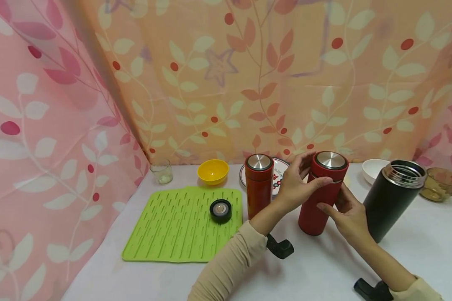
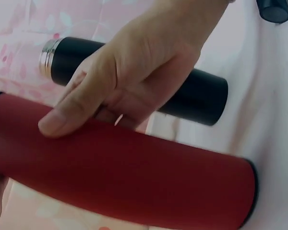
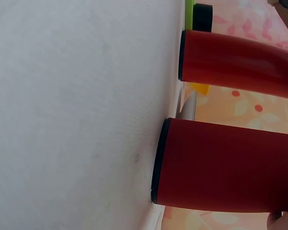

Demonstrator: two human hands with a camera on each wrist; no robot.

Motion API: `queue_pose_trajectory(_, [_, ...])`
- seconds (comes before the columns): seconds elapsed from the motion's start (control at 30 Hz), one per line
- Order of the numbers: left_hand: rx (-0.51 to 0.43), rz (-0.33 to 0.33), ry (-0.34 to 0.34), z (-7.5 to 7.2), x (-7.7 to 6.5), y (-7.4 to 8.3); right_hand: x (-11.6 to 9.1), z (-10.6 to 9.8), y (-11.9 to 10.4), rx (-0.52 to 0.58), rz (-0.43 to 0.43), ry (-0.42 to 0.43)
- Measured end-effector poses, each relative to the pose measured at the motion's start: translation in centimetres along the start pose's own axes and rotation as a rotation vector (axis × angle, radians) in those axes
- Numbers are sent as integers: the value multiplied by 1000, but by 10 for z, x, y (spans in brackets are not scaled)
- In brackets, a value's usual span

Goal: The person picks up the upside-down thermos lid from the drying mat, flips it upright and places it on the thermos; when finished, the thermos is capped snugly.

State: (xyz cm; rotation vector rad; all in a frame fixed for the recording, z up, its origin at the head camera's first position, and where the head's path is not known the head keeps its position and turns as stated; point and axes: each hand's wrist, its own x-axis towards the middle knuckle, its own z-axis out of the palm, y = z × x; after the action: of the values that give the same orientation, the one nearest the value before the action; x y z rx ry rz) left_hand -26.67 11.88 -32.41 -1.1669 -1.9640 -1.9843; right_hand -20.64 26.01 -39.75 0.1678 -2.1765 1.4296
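A dark red thermos (image 1: pixel 319 205) with a steel-topped lid stands on the white table, gripped by both hands. My left hand (image 1: pixel 291 184) is around its upper part, thumb lying across the front near the lid's seam. Lower down, my right hand (image 1: pixel 349 215) holds the body from the right side, its thumb (image 2: pixel 62 122) pressed along the red wall in the left wrist view. The thermos base (image 3: pixel 161 163) sits right at the tabletop in the right wrist view. A second, brighter red thermos (image 1: pixel 259 188) with its lid on stands left of the hands.
A black flask (image 1: pixel 393 200) without a lid stands just right of my right hand. On the left, a green mat (image 1: pixel 173 230) bears a black lid (image 1: pixel 220 211). Behind are a glass (image 1: pixel 162 172), yellow bowl (image 1: pixel 213 172), plate (image 1: pixel 280 167), white bowl (image 1: pixel 373 170) and amber bowl (image 1: pixel 440 186).
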Motion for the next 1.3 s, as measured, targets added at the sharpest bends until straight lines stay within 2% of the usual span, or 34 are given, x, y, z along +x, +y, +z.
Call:
queue_pose_trajectory(0.1, [-82,-12,-32,-3,0,-1,1,-1,0,8,-2,2])
queue_pose_trajectory(0.17, [-96,-14,-35,-3,-1,-1,0,0,0,7,4,0])
queue_pose_trajectory(0.27, [-37,-14,-4,0,-1,1,0,0,0,2,19,-4])
queue_pose_trajectory(0.4, [85,-24,84,8,1,4,-1,0,0,-12,33,-8])
queue_pose_trajectory(0.53, [82,-23,135,11,1,4,-1,0,0,-9,34,-12])
queue_pose_trajectory(0.67, [43,2,63,7,-1,4,1,-1,0,10,13,-9])
queue_pose_trajectory(0.8, [36,-26,-7,3,-3,3,1,-2,1,20,0,-9])
queue_pose_trajectory(0.93, [72,-61,42,7,-3,3,-2,-1,2,-13,18,-10])
queue_pose_trajectory(1.1, [105,-30,115,14,-2,3,-4,-1,2,-27,26,-11])
queue_pose_trajectory(1.3, [28,8,58,9,-4,2,-1,-1,1,-8,13,-7])
